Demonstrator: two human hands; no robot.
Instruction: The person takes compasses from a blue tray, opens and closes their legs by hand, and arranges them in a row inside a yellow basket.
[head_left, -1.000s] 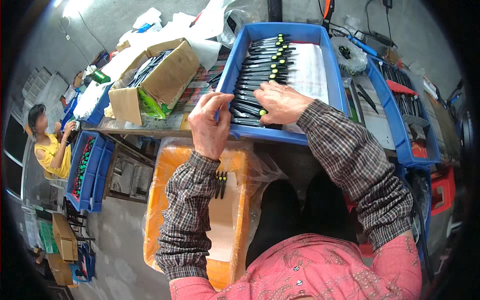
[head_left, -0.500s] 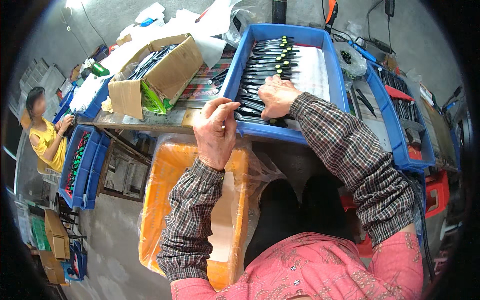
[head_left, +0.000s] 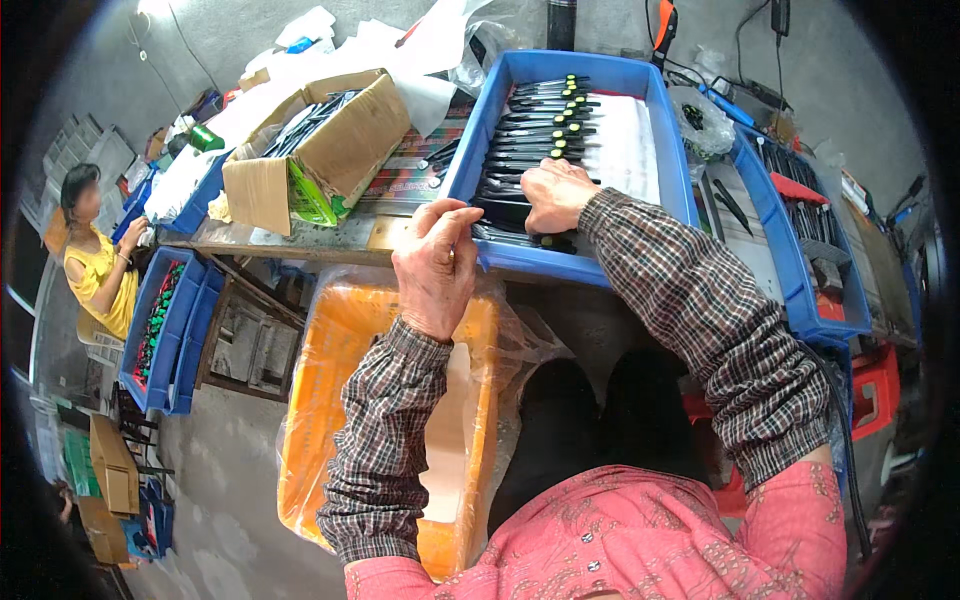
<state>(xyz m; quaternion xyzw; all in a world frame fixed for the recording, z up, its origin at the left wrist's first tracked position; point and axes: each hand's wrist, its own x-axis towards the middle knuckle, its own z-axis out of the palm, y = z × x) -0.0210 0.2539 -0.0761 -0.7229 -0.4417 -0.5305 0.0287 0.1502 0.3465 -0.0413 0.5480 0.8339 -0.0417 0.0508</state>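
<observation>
Right hand point(head_left: 553, 194) curls down over the black tools point(head_left: 530, 130) lying in the blue tray point(head_left: 668, 150), seemingly gripping one. Left hand point(head_left: 436, 265) hovers at the tray's near-left wall, fingers loosely bent, above the orange bin point(head_left: 340, 340).

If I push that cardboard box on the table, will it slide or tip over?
The cardboard box would probably slide rather than tip: it looks wide and low. It holds dark tools, so it may feel fairly heavy. Its open flaps look bent, so they would likely flex if grabbed.
</observation>
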